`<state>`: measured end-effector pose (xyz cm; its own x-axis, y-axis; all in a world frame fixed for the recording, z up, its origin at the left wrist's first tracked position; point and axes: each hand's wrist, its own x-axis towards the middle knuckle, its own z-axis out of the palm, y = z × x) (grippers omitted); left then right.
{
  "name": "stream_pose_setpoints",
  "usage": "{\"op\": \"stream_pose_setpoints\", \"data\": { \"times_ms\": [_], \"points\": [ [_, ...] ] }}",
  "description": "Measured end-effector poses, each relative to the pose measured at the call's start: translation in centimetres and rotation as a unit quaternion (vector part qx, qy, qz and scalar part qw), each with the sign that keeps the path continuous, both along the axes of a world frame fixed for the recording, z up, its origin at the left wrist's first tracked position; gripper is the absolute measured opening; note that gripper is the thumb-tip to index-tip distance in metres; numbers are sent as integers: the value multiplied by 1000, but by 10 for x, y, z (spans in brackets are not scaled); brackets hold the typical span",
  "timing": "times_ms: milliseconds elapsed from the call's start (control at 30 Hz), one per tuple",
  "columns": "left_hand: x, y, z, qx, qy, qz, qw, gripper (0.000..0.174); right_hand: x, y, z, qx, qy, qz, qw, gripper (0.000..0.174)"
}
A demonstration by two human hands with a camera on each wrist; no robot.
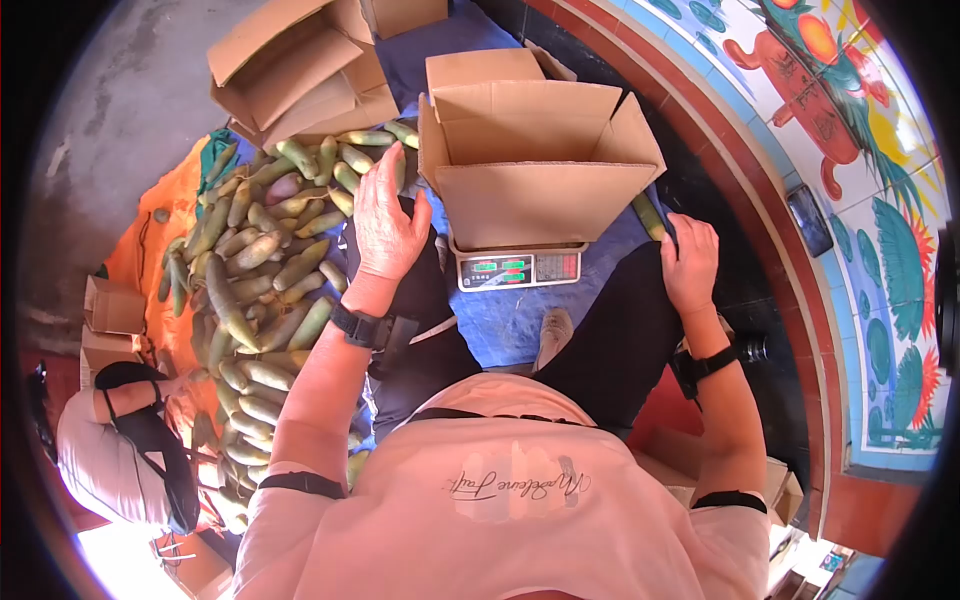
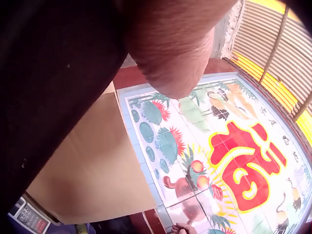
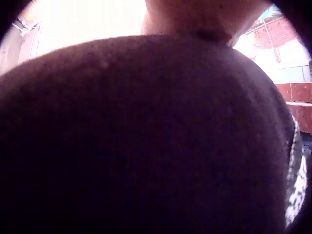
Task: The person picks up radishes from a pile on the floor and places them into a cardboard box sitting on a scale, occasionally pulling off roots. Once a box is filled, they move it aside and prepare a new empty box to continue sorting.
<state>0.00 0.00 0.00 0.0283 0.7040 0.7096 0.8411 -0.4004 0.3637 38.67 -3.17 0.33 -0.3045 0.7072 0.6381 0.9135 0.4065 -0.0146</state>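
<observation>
My left hand [image 1: 390, 220] lies over the left knee with its fingers extended, nearest to the pile of long green radishes [image 1: 270, 255]. On the right knee rests my right hand [image 1: 690, 262], fingers loosely bent and holding nothing. Between the knees an open cardboard box [image 1: 545, 205] stands on a digital scale [image 1: 515, 270] with lit green digits. In the left wrist view the left hand [image 2: 170, 58] shows partly, above the dark trousers. The right wrist view is mostly filled by the trouser leg [image 3: 146, 126], with part of the right hand [image 3: 200, 17] at the top.
Another open cardboard box [image 1: 300, 75] stands beyond the radishes. One radish [image 1: 648, 217] lies right of the scale on the blue sheet [image 1: 490, 335]. A phone [image 1: 809, 221] lies by the painted tile wall [image 1: 875, 275]. Another person [image 1: 125, 450] is at the lower left.
</observation>
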Motion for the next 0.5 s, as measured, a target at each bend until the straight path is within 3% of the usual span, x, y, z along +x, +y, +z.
{"op": "stream_pose_setpoints", "data": {
  "times_ms": [267, 500],
  "points": [
    [13, 8, -2, 15, -58, -14, 998, 58, -9, -27, 23, -13, 3, -8, 1000, 28],
    [17, 3, 3, 1, -75, -12, 997, 59, -2, -14, -16, -25, -11, -6, 1000, 28]
  ]
}}
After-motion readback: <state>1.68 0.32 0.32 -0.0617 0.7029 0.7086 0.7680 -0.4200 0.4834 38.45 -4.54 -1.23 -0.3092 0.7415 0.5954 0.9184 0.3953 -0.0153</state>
